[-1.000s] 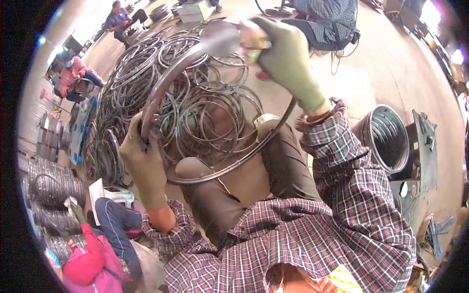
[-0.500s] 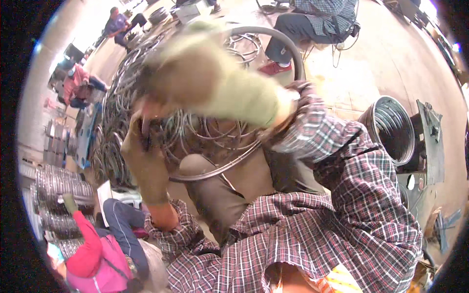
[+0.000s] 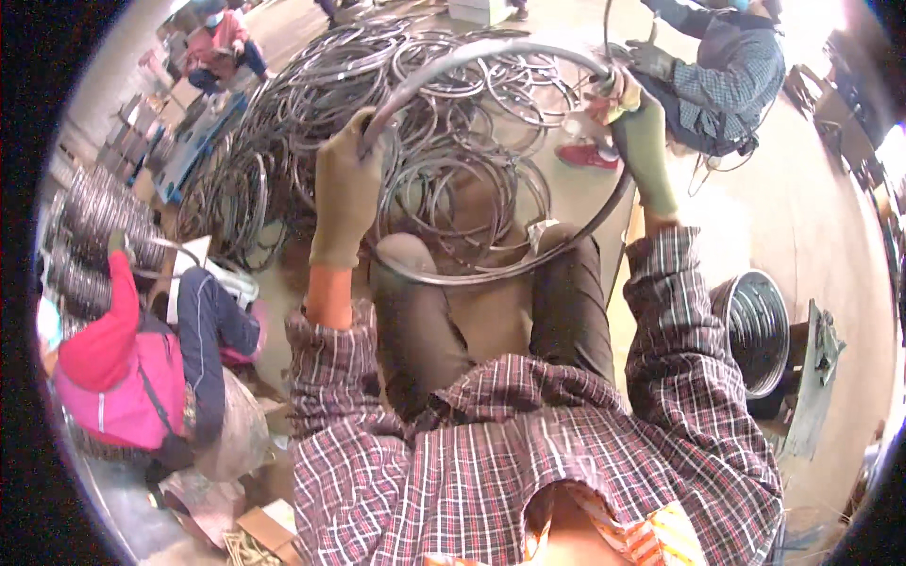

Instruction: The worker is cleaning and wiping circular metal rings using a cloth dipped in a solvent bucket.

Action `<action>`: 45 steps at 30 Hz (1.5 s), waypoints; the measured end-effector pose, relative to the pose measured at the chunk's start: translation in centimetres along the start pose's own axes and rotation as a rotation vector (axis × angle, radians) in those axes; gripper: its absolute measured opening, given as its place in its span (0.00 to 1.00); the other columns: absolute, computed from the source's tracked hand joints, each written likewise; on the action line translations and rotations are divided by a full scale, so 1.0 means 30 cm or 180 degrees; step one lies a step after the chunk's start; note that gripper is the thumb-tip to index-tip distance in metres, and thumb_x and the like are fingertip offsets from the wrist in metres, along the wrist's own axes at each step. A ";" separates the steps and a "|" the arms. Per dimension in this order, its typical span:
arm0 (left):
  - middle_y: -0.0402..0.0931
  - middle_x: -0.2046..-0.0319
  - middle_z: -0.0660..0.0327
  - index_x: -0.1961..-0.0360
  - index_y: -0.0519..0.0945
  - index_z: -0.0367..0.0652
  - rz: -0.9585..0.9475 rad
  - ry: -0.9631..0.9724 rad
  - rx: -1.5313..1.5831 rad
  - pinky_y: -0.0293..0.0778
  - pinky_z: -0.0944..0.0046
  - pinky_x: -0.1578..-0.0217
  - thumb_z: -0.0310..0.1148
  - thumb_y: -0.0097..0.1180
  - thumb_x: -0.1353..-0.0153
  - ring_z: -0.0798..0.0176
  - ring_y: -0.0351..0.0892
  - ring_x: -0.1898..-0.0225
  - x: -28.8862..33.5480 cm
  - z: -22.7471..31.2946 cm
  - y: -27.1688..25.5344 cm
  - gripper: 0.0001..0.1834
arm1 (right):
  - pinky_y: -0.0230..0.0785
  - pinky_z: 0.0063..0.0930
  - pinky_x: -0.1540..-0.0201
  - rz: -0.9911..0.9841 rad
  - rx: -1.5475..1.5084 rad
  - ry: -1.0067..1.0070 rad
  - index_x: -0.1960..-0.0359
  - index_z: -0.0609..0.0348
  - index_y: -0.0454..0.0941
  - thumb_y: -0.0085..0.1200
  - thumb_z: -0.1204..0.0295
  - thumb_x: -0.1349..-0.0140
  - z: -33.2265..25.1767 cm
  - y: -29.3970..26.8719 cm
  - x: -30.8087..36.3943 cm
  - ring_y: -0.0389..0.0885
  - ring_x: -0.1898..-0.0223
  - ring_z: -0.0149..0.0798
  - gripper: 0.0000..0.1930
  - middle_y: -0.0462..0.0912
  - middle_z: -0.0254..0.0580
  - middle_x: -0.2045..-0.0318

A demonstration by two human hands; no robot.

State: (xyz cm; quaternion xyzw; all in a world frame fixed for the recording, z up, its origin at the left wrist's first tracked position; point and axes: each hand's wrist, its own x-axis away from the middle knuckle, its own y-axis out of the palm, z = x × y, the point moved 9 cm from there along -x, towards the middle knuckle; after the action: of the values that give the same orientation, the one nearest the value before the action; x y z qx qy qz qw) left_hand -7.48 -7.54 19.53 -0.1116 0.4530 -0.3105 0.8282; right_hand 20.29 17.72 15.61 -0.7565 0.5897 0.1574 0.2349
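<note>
I sit with a large dark metal hoop (image 3: 491, 272) held upright over my knees. My left hand (image 3: 344, 189), in an olive work glove, grips the hoop's upper left side. My right hand (image 3: 634, 118), also gloved, grips its upper right edge. The hoop's lower arc rests across my brown trousers (image 3: 429, 321). Beyond it lies a big heap of similar grey hoops (image 3: 396, 113) on the floor.
A person in a pink jacket (image 3: 123, 377) crouches at my left beside stacked hoops (image 3: 85, 226). Another person in a checked shirt (image 3: 727, 75) works at the upper right. A coil of hoops in a round holder (image 3: 760, 325) stands at my right.
My right hand swept across in front of me to the left, then back out to the hoop's upper right edge. The hoop now stands more upright, and my left hand sits higher on it.
</note>
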 end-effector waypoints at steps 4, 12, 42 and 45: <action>0.77 0.74 0.43 0.55 0.80 0.39 0.0212 0.0061 -0.0015 0.71 0.55 0.70 0.26 0.56 0.40 0.43 0.79 0.72 0.002 -0.102 0.016 0.11 | 0.73 0.31 0.62 -0.0052 0.0666 -0.0313 0.56 0.58 0.80 0.57 0.61 0.41 -0.018 0.063 -0.037 0.84 0.67 0.39 0.16 0.85 0.46 0.69; 0.79 0.71 0.44 0.55 0.80 0.43 0.0406 -0.0338 -0.0102 0.73 0.53 0.69 0.32 0.57 0.39 0.41 0.80 0.67 0.055 -0.163 -0.005 0.12 | 0.73 0.33 0.61 0.0053 0.0771 -0.0593 0.55 0.53 0.81 0.57 0.57 0.41 -0.074 0.106 -0.006 0.84 0.66 0.46 0.17 0.85 0.48 0.69; 0.81 0.71 0.56 0.65 0.79 0.45 -0.0361 0.1327 -0.1446 0.77 0.55 0.68 0.53 0.55 0.40 0.54 0.84 0.66 -0.221 0.292 0.272 0.20 | 0.73 0.22 0.53 0.0121 0.0917 -0.1022 0.42 0.64 0.69 0.58 0.72 0.40 0.021 -0.008 0.202 0.77 0.54 0.31 0.24 0.78 0.39 0.52; 0.82 0.68 0.56 0.62 0.79 0.47 -0.0251 0.1456 -0.1440 0.77 0.54 0.67 0.50 0.57 0.42 0.52 0.83 0.65 -0.205 0.314 0.241 0.18 | 0.71 0.24 0.51 -0.0030 0.0734 -0.0422 0.43 0.65 0.67 0.57 0.71 0.38 0.116 -0.022 0.276 0.76 0.52 0.28 0.23 0.77 0.39 0.51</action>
State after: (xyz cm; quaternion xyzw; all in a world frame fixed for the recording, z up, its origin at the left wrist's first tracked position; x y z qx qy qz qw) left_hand 0.79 1.00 25.65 -0.2377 0.6802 -0.2510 0.6465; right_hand 23.19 12.96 8.52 -0.7152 0.5835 0.1371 0.3595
